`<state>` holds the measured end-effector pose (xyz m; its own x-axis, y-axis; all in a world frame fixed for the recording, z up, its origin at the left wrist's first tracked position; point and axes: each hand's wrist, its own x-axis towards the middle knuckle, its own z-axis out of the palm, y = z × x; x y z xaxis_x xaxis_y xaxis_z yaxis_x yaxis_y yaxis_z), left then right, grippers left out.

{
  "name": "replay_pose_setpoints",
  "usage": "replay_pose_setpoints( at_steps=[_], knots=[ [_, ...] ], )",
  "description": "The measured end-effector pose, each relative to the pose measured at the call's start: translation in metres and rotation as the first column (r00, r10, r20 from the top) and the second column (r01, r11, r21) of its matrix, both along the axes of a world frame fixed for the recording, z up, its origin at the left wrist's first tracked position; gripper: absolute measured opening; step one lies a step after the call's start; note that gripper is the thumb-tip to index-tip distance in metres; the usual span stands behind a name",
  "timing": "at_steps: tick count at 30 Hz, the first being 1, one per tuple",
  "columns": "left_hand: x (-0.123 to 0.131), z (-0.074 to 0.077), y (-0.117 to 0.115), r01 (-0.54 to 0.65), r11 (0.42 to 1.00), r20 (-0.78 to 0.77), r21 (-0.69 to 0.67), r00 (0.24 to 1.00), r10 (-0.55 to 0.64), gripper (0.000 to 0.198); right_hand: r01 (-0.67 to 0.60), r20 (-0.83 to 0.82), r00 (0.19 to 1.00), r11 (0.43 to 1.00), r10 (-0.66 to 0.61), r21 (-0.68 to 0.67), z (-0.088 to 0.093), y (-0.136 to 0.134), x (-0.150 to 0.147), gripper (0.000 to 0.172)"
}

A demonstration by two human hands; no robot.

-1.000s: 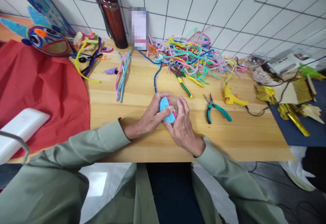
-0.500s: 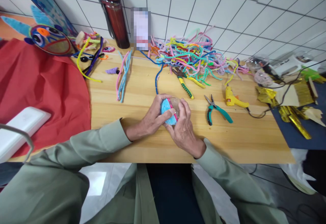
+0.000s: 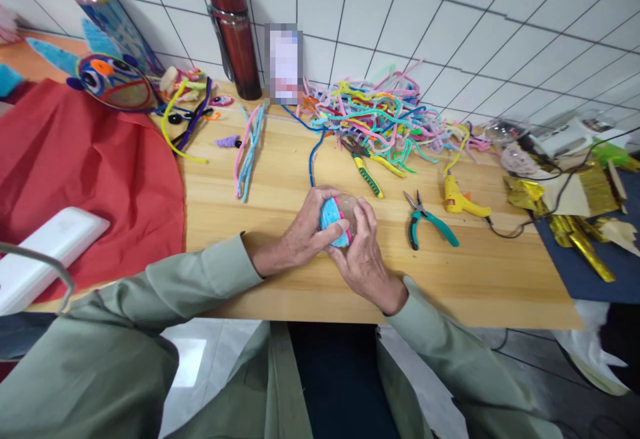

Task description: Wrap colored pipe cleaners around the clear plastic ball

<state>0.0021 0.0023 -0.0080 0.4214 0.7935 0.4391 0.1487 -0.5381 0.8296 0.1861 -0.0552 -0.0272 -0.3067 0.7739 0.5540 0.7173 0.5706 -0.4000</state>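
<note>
Both hands close around one thing: a small ball. Most of it is wound in light blue fuzzy wire with a pink band, and a clear bare patch shows on its far side. It is held just above the counter, about the middle and near the front edge. The left hand cups it from the left, thumb pressed across the blue winding. The right hand grips it from the near right, fingers curled over the top.

The likeliest trouble, as I judge it, is the winding. The clear shell looks smooth, so slack thumb pressure could let the coils slide or spring loose. A round thing pinched between two hands could also slip out and roll toward the near edge, which is close.

A dark blue strand lies just beyond the left hand and runs back to the tangle of pipe cleaners by the tiled wall. Right of the hands lie yellow-handled pliers, teal pliers and a yellow glue gun with its cord trailing right. Whether its nozzle is hot I cannot tell. Nothing lies between the hands and these tools. A red cloth covers the counter's left end, and a red flask stands at the far wall.
</note>
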Motion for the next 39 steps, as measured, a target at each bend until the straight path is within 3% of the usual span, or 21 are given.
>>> replay_pose_setpoints(
  at_steps=[6, 28, 36, 39],
  knots=[
    [0.0, -0.011, 0.008, -0.027, 0.98, -0.055, 0.197, 0.998, 0.038, 0.052, -0.031, -0.04, 0.999, 0.999, 0.03, -0.018, 0.003, 0.002, 0.004, 0.094],
    [0.0, -0.005, 0.003, -0.026, 0.985, -0.011, 0.17, 1.0, 0.029, 0.041, -0.022, -0.068, 0.997, 0.999, 0.025, 0.043, 0.001, 0.001, 0.001, 0.092],
    [-0.002, -0.005, 0.004, -0.004, 0.99, -0.023, 0.139, 1.0, 0.007, 0.043, -0.016, -0.088, 0.996, 0.999, 0.02, 0.044, 0.001, 0.001, 0.0, 0.091],
    [-0.002, -0.007, 0.005, 0.009, 0.99, -0.017, 0.141, 1.0, -0.006, 0.052, -0.016, -0.098, 0.995, 0.998, 0.022, 0.061, 0.002, 0.002, 0.0, 0.091]
  ],
)
